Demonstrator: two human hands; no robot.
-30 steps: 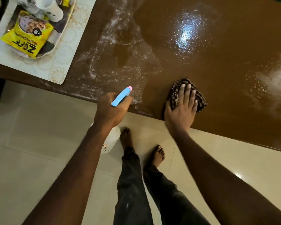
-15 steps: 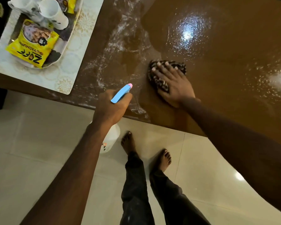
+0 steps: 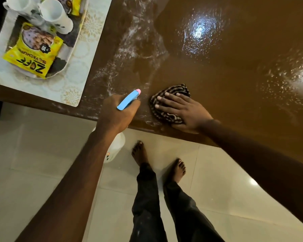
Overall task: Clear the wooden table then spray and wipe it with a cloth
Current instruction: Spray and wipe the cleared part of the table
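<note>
The brown wooden table is wet, with white spray streaks on its left part. My right hand presses flat, fingers straight, on a dark striped cloth near the table's front edge. My left hand grips a spray bottle with a blue trigger head and pink nozzle tip, just left of the cloth at the table's edge. The white bottle body hangs below my left hand over the floor.
At the table's far left corner, a white patterned placemat carries a tray with two white mugs and a yellow snack packet. My bare feet stand on pale floor tiles by the front edge.
My right hand slid the cloth away from the front edge and to the left, then back toward the front edge. The left hand kept hold of the spray bottle.
</note>
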